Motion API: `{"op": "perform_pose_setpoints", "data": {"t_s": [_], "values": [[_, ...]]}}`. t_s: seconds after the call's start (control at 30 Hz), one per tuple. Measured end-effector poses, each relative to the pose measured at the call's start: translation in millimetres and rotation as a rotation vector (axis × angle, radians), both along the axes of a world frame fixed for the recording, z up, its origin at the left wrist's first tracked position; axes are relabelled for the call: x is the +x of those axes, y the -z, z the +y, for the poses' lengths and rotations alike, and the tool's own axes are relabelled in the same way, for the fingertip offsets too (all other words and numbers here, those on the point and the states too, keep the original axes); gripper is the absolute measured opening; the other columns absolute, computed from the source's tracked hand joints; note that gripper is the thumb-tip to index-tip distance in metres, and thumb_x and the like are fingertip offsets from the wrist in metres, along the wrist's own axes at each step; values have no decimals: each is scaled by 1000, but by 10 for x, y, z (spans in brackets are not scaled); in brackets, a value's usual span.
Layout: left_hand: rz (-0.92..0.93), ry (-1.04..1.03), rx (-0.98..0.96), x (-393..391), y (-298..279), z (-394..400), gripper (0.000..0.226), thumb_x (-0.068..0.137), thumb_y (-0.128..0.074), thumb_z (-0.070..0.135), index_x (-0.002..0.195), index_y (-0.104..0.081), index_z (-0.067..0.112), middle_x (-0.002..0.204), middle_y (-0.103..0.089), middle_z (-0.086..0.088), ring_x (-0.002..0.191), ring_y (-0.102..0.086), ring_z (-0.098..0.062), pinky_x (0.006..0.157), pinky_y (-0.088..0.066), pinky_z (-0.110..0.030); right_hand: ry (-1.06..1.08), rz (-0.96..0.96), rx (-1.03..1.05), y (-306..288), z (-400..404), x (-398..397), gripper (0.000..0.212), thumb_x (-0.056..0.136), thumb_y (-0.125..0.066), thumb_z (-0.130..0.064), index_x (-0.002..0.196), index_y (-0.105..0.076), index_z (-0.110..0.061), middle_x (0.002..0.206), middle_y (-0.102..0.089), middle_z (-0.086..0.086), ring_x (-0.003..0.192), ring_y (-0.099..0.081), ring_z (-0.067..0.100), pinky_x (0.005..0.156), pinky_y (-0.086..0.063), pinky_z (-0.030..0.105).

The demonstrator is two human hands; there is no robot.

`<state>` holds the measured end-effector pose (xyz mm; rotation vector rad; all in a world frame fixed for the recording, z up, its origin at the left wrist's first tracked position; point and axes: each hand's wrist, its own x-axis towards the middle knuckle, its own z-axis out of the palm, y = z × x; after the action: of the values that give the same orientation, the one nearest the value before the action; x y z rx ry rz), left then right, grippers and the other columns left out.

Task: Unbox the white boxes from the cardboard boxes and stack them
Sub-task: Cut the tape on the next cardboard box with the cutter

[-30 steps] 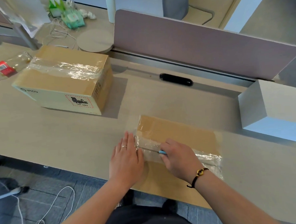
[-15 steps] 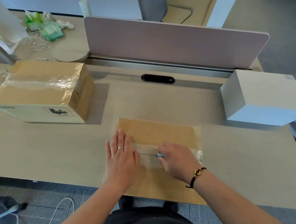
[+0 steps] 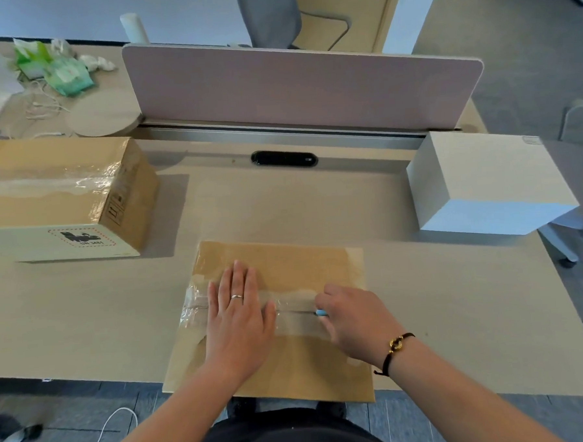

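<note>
Near cardboard box (image 3: 279, 272) is lying sealed, clear tape (image 3: 295, 322) wrinkling along its seam. Left hand (image 3: 238, 321) is pressing flat on it, fingers straight; right hand (image 3: 353, 322) is gripping a blue-tipped cutter (image 3: 321, 313) at the tape.

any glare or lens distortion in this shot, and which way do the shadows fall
Head view: glare streaks the clear tape on the sealed cardboard box at left and, more faintly, on the near cardboard box under the hands; the wide lens bows the desk edges and the divider panel; the sealed box throws its shadow to the right, so light seems to come from the left; focus is fairly even.
</note>
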<state>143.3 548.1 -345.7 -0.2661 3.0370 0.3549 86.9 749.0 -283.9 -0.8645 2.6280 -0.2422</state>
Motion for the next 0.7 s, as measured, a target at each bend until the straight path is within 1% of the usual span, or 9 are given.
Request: {"op": "perform_pose_setpoints", "data": {"t_s": [0.1, 0.23, 0.3, 0.4, 0.47, 0.57, 0.63, 0.7], "values": [[-11, 42, -6, -52, -18, 135, 72, 97, -20, 49, 158, -20, 9, 166, -8, -11, 154, -3, -26, 124, -1, -49, -4, 6, 30, -23, 154, -20, 14, 100, -46, -23, 106, -58, -19, 102, -54, -1, 90, -58, 23, 76, -51, 39], [-26, 96, -11, -113, -53, 330, 72, 97, -12, 49, 159, -13, 13, 167, -3, -9, 154, 2, -25, 124, 2, -47, 15, 18, 46, -49, 428, -32, 11, 99, -48, -21, 105, -57, -19, 104, -54, -2, 93, -58, 23, 70, -43, 33], [-34, 115, -13, -139, -70, 419, 73, 97, -9, 50, 160, -10, 13, 167, 0, -8, 154, 4, -24, 124, 4, -46, 27, 38, 32, -36, 557, -27, 12, 99, -48, -21, 106, -57, -20, 105, -54, -2, 95, -58, 23, 69, -40, 33], [-57, 151, -5, -173, -81, 535, 71, 99, -9, 50, 160, -3, 14, 167, 7, -7, 153, 11, -23, 124, 7, -46, 63, 55, -12, 26, 764, -21, 16, 101, -46, -27, 108, -59, -21, 105, -55, -4, 93, -59, 22, 71, -43, 33], [-84, 173, -6, -195, -91, 608, 72, 100, -11, 52, 160, 3, 15, 166, 14, -5, 152, 18, -21, 123, 10, -44, 123, 21, -83, 89, 933, -21, 16, 101, -49, -32, 103, -60, -21, 101, -55, -6, 88, -58, 19, 72, -46, 31], [-116, 208, -16, -243, -110, 727, 77, 96, -7, 59, 159, 9, 17, 165, 20, -2, 150, 22, -18, 122, 15, -41, 285, -37, -320, 202, 1167, -12, 13, 96, -61, -35, 98, -64, -22, 92, -58, -11, 80, -56, 10, 74, -48, 27], [-127, 229, -12, -282, -116, 807, 81, 92, -3, 61, 159, 8, 18, 165, 19, -1, 151, 21, -18, 121, 15, -40, 424, -81, -461, 301, 1240, 8, 10, 93, -67, -33, 93, -66, -22, 86, -62, -13, 77, -57, 7, 71, -47, 23], [-132, 246, -13, -336, -117, 881, 82, 91, -5, 62, 159, 5, 19, 166, 14, 1, 152, 18, -18, 122, 13, -39, 627, -196, -566, 422, 1232, 25, 11, 92, -68, -31, 87, -67, -22, 81, -65, -9, 75, -59, 9, 68, -48, 23]]}}
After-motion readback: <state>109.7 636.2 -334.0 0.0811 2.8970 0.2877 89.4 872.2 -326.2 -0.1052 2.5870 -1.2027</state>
